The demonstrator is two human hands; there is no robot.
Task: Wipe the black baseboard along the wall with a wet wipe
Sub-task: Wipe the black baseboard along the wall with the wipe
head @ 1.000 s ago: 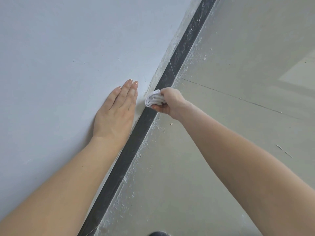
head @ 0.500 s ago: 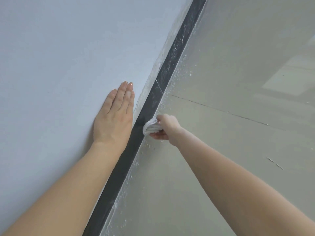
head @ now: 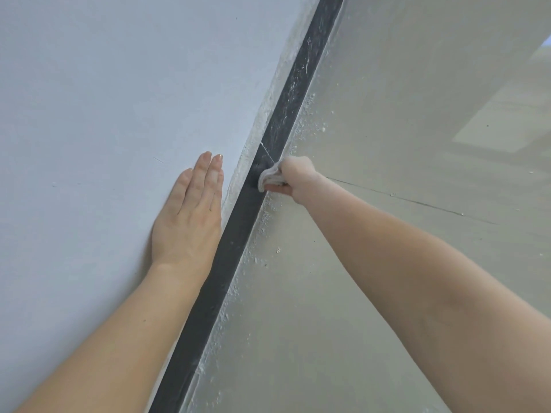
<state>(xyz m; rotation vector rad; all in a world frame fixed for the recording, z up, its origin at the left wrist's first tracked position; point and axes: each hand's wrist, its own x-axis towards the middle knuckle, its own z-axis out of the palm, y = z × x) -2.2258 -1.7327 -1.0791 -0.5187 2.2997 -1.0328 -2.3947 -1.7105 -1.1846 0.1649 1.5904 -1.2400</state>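
Note:
A black baseboard [head: 232, 242] runs diagonally from the bottom middle to the top right, between the pale wall and the grey floor. My right hand [head: 298, 177] grips a folded white wet wipe [head: 268, 178] and presses it against the baseboard, just below a thin joint line in the strip. Beyond the wipe the baseboard shows white streaks and smears; below it the strip looks darker and even. My left hand [head: 190, 213] lies flat on the wall beside the baseboard, fingers straight and together.
The pale blue-white wall [head: 104, 99] fills the left side. The grey floor [head: 387, 114] on the right has white specks along the baseboard's foot and a thin seam running right from my wrist.
My right hand slid the wipe down the baseboard toward me, then back up to the joint line. My left hand has stayed flat on the wall.

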